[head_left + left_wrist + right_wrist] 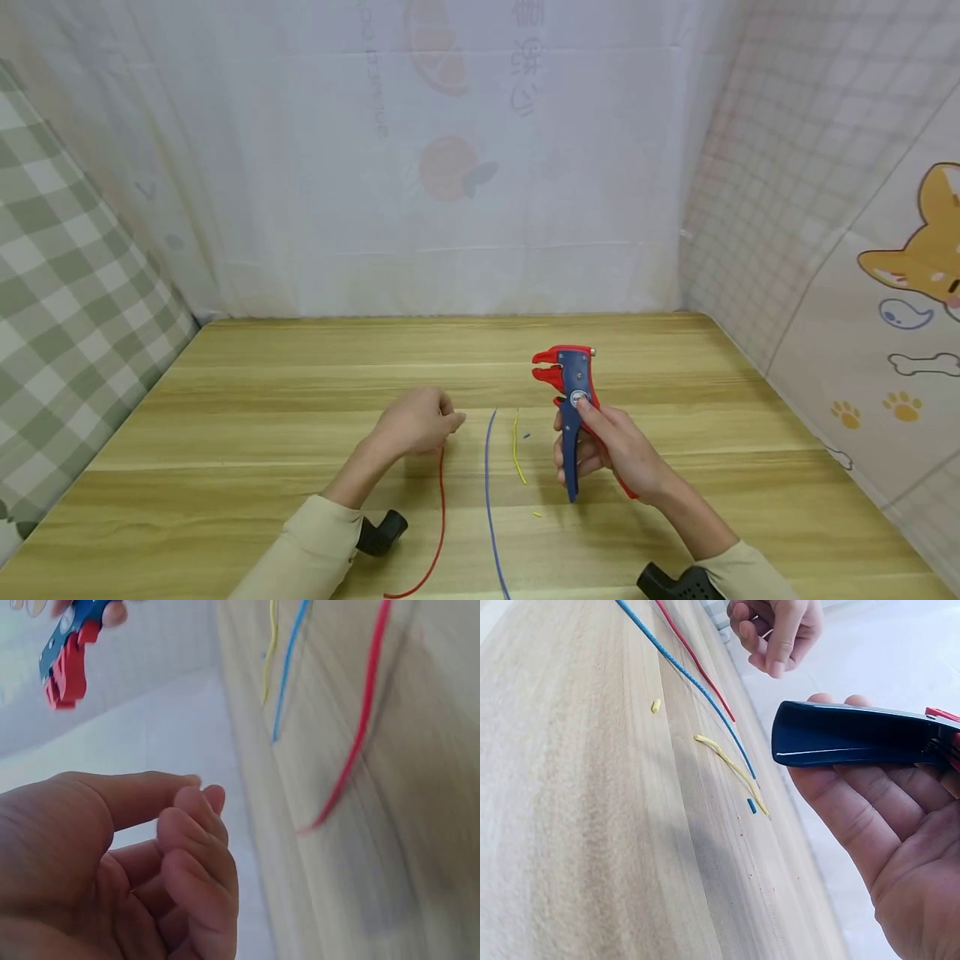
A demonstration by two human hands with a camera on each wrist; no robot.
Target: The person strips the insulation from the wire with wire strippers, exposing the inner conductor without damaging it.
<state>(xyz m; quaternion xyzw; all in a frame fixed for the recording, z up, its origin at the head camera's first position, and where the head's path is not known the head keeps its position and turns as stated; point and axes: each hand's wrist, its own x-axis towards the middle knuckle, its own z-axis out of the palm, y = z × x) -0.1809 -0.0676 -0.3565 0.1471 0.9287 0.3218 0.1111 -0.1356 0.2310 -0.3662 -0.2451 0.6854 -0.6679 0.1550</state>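
Observation:
My right hand [611,450] grips a wire stripper [576,392] with red jaws and dark blue and red handles, held up over the table's right half. Its jaws point to the left. My left hand [420,421] hovers over the upper end of a red wire [443,508], fingers loosely curled and thumb tip close to the index fingertip. In the left wrist view nothing shows in the left fingers, and the red wire's end [319,819] lies apart from them. Between the hands are a long blue wire [489,492] and a short yellow wire [515,446].
A small blue snippet [527,435] and a small yellow snippet [536,514] lie near the yellow wire on the wooden table [300,367]. A white curtain [300,167] hangs behind the table, with a checked cloth [67,275] on the left and a printed cloth [862,292] on the right.

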